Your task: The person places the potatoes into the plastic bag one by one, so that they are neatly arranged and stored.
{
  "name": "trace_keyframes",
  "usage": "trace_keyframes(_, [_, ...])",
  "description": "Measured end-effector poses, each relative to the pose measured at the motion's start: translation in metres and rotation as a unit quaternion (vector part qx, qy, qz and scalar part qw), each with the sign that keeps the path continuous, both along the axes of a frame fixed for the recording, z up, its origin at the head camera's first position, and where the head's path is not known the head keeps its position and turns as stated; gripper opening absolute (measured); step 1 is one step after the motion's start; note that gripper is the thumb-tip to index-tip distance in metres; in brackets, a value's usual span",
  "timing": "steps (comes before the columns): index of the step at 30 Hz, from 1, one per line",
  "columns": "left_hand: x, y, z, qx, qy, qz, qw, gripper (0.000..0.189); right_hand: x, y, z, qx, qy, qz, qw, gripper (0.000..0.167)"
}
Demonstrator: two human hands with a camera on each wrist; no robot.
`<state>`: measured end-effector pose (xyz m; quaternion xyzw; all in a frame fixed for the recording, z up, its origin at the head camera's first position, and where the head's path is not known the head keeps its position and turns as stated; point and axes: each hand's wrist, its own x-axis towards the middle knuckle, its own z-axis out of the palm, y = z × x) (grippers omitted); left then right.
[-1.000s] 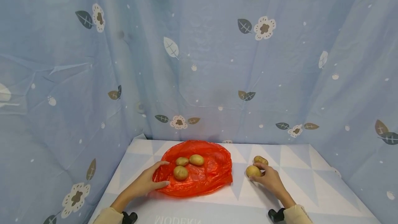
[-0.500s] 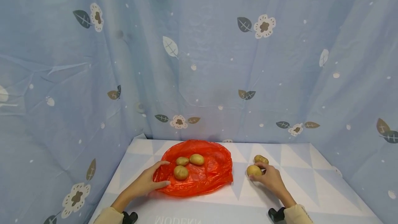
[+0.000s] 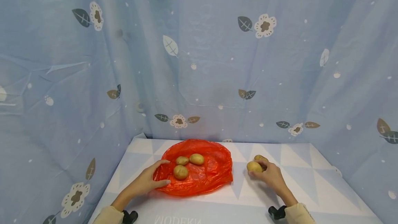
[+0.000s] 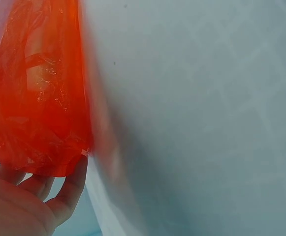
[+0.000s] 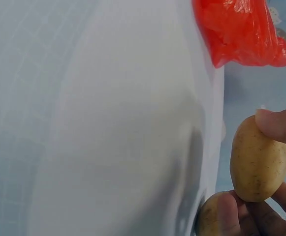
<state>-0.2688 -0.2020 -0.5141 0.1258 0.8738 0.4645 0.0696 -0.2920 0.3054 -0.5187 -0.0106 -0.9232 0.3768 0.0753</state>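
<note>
A red plastic bag [image 3: 214, 172] lies spread on the table, its mouth facing up. Inside it are three potatoes: one at the front [image 3: 180, 172], a small potato [image 3: 182, 160] behind it and another potato [image 3: 197, 159] to the right. My left hand [image 3: 146, 182] holds the bag's left side, thumb in front and fingers farther back. To the right of the bag, my right hand [image 3: 271, 176] pinches a yellow potato [image 5: 259, 160] between thumb and fingers, just above the table. Another potato [image 3: 260, 157] sits right behind it, partly hidden by the fingers.
The white and pale blue table [image 3: 298, 182] has a triangle pattern. A blue curtain [image 3: 211, 61] with leaves and flowers hangs along its back and sides. Black wrist devices, the left one [image 3: 130, 217] and the right one [image 3: 276, 213], sit at the cuffs.
My right hand has raised the pinched potato slightly, so it now overlaps the potato behind it more. The left hand and the bag have stayed in place.
</note>
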Motion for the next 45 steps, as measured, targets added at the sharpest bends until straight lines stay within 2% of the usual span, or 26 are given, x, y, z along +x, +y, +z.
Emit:
trace_keyframes(6, [0.001, 0.001, 0.002, -0.002, 0.000, -0.002, 1.0000, 0.074, -0.002, -0.004, 0.005, -0.012, 0.023, 0.007, 0.9996, 0.055])
trace_keyframes(10, [0.002, 0.001, 0.003, 0.002, 0.000, -0.003, 1.0000, 0.074, -0.002, -0.008, 0.009, -0.017, 0.033, 0.019, 0.9992, 0.053])
trace_keyframes(25, [0.001, 0.002, 0.005, 0.000, 0.006, 0.000, 1.0000, 0.074, -0.002, -0.020, 0.020, -0.035, 0.021, 0.021, 0.9989, 0.065])
trace_keyframes(45, [-0.001, 0.005, 0.004, 0.009, 0.010, -0.006, 0.9999, 0.073, -0.001, -0.041, 0.032, -0.050, 0.027, 0.040, 0.9976, 0.060])
